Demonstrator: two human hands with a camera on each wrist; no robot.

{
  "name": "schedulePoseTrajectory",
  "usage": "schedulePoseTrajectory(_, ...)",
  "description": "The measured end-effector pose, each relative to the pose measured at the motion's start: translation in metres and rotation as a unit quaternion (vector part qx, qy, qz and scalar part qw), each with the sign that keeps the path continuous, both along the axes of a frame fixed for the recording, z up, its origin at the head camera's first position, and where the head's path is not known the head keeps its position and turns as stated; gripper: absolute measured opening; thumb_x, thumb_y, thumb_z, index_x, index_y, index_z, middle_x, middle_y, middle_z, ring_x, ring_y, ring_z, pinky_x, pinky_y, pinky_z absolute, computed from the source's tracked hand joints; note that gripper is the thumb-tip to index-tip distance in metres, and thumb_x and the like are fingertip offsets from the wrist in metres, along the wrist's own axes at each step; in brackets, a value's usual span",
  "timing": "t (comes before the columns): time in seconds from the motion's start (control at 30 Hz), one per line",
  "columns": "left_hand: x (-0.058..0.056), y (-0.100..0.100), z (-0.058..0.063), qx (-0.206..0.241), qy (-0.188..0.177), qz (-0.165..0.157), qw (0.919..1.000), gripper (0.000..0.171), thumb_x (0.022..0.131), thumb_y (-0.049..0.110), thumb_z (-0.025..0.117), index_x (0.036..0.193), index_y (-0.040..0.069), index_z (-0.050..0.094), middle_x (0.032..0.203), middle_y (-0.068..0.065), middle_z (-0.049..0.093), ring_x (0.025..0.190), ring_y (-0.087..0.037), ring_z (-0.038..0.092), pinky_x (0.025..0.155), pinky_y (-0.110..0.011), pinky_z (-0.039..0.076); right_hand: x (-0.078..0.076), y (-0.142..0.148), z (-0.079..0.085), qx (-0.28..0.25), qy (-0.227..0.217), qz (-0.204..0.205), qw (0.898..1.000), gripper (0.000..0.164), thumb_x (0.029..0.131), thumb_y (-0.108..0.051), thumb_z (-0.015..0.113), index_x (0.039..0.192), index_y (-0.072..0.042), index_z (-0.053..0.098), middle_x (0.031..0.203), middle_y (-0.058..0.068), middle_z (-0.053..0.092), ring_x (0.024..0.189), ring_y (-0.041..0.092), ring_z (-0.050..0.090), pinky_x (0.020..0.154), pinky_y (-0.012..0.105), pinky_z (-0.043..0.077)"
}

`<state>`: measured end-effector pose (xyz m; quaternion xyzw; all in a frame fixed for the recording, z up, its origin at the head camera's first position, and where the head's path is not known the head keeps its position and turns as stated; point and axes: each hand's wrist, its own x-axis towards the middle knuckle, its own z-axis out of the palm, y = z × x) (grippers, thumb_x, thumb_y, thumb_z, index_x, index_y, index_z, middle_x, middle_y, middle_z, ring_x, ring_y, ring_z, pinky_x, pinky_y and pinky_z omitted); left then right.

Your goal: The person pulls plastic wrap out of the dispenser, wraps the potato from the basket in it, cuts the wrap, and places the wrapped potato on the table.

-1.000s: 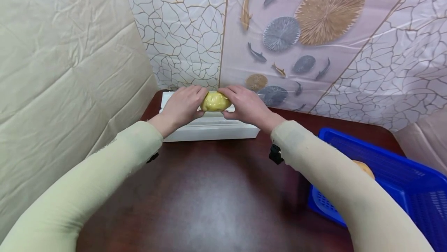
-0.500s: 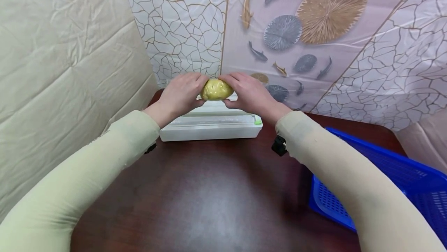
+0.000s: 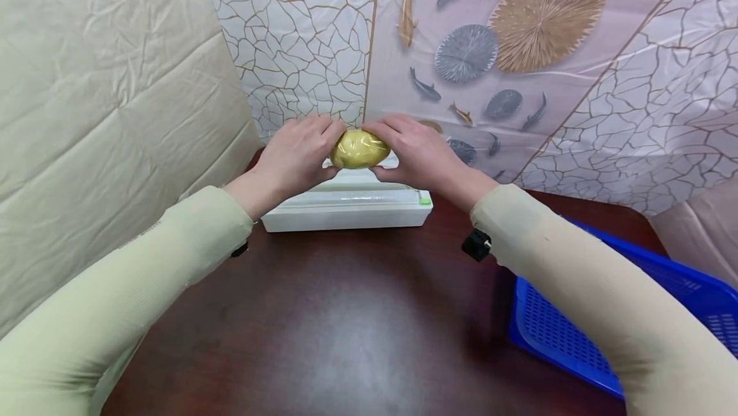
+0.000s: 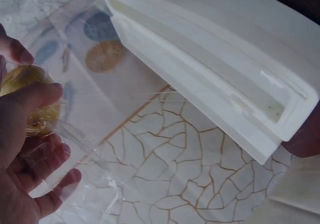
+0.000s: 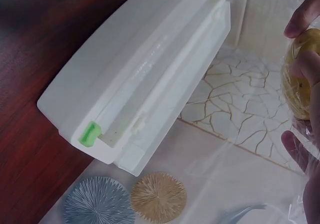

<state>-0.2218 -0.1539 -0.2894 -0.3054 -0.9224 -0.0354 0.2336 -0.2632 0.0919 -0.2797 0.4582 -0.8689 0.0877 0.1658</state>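
Note:
Between both hands is a yellow potato (image 3: 360, 150) wrapped in shiny cling film, raised in front of the patterned backdrop. My left hand (image 3: 294, 156) grips its left end, fingers over the top and thumb below. The right hand (image 3: 423, 159) grips the opposite end in the same way. Behind and below the potato stands a white cling film dispenser (image 3: 348, 216), its long slot facing up. In the left wrist view, loose clear film (image 4: 95, 154) hangs from the potato around the fingers and stretches toward the dispenser. The potato's far side is hidden.
A green slider (image 5: 90, 134) sits at one end of the dispenser. On the right of the dark wooden table (image 3: 357, 313) stands a blue plastic basket (image 3: 559, 332), partly covered by the right forearm. A patterned cloth (image 3: 311, 38) hangs behind the table.
Both hands have lifted the potato up from the dispenser, showing more of its top and the green slider. The forearms have spread slightly outward. The item seen in the basket earlier is now covered.

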Motion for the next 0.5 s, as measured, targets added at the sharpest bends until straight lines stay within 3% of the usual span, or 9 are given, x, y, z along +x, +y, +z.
schedulePoseTrajectory(0.13, 0.013, 0.001, 0.0, 0.002, 0.001, -0.003, 1.0, 0.047, 0.081, 0.02, 0.092, 0.116, 0.004, 0.064, 0.11, -0.013, 0.069, 0.104, -0.035, 0.068, 0.074, -0.049, 0.056, 0.01, 0.003, 0.0, -0.001, -0.002, 0.012, 1.0, 0.063, 0.087, -0.029, 0.086, 0.141, -0.004, 0.064, 0.129, 0.014, 0.069, 0.123, 0.034, 0.065, 0.095, 0.052, 0.057)
schedulePoseTrajectory(0.33, 0.034, 0.005, -0.009, -0.016, 0.014, -0.008, 0.9997, 0.051, 0.078, 0.026, 0.095, 0.111, 0.004, 0.063, 0.105, -0.011, 0.068, 0.096, -0.033, 0.068, 0.069, -0.046, 0.057, 0.029, 0.009, -0.011, -0.007, 0.002, 0.046, 0.999, 0.063, 0.084, -0.028, 0.088, 0.137, -0.001, 0.065, 0.124, 0.014, 0.07, 0.117, 0.033, 0.067, 0.095, 0.05, 0.057)
schedulePoseTrajectory(0.5, 0.056, 0.008, -0.023, -0.029, -0.011, -0.008, 0.9995, 0.054, 0.076, 0.03, 0.095, 0.109, 0.006, 0.06, 0.101, -0.009, 0.066, 0.092, -0.033, 0.067, 0.065, -0.046, 0.055, 0.049, 0.014, -0.029, -0.005, -0.005, 0.065, 0.998, 0.064, 0.081, -0.029, 0.09, 0.133, -0.002, 0.066, 0.12, 0.012, 0.071, 0.112, 0.029, 0.068, 0.088, 0.047, 0.06)
